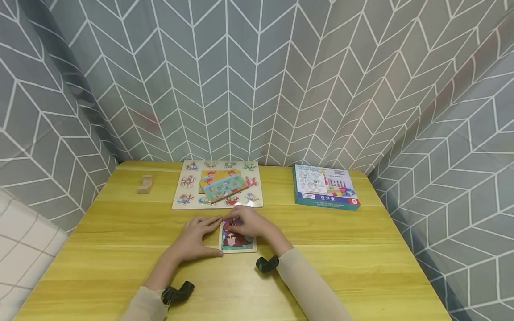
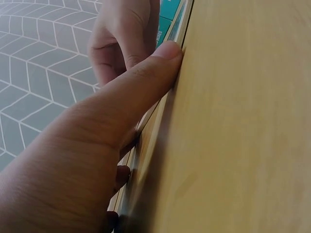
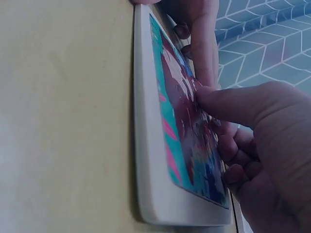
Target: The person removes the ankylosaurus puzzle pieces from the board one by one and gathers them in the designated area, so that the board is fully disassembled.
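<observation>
A small picture puzzle board point(image 1: 237, 242) with a white frame lies flat on the yellow wooden table point(image 1: 120, 249), near its middle. My left hand point(image 1: 196, 238) lies on the table at the board's left side, fingers straight. Its thumb point(image 2: 160, 63) pushes against the board's edge point(image 2: 176, 34). My right hand point(image 1: 250, 224) rests over the board's far end. In the right wrist view the thumb point(image 3: 209, 97) of the right hand point(image 3: 267, 145) presses on the coloured picture of the board point(image 3: 167, 141), and the lower fingers are curled beside it. No loose piece is visible.
Behind the hands lies a large animal peg puzzle point(image 1: 180, 196) with smaller puzzle boards point(image 1: 222, 183) stacked on it. A teal box point(image 1: 325, 186) sits at the back right and a small wooden block point(image 1: 145, 184) at the back left. Grey patterned curtains point(image 1: 257, 80) enclose the table.
</observation>
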Demonstrator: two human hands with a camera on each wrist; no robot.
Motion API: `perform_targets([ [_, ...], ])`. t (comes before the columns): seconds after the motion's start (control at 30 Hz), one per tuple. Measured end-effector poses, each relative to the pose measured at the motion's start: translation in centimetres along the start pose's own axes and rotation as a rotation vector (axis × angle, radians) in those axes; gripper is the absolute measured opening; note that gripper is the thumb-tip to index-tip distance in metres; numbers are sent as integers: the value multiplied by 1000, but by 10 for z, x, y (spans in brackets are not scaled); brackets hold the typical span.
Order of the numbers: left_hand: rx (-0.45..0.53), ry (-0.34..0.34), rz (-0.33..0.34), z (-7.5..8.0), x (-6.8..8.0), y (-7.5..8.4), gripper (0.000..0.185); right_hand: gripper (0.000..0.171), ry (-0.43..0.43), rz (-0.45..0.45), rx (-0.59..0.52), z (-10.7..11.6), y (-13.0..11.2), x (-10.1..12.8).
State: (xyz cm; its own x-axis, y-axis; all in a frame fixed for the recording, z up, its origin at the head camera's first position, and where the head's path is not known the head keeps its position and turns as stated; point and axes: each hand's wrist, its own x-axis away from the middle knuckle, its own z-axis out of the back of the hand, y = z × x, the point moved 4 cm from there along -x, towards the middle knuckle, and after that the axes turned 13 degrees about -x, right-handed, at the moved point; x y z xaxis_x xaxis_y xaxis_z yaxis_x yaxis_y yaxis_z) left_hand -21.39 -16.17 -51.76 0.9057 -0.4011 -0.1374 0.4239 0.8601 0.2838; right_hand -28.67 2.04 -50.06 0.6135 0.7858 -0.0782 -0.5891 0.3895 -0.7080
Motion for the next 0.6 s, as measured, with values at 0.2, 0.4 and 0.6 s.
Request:
perform_targets([
  [0.2, 4, -5, -2, 1, 0, 0, 103, 33, -13, 13, 27, 1, -2, -1],
  [0.4, 12, -8, 0, 1, 0, -1, 104, 32, 13, 7, 39, 0, -3, 1],
  [0.6, 10, -1, -2, 0, 0, -1, 104, 31, 44, -7, 0, 2, -1, 7],
])
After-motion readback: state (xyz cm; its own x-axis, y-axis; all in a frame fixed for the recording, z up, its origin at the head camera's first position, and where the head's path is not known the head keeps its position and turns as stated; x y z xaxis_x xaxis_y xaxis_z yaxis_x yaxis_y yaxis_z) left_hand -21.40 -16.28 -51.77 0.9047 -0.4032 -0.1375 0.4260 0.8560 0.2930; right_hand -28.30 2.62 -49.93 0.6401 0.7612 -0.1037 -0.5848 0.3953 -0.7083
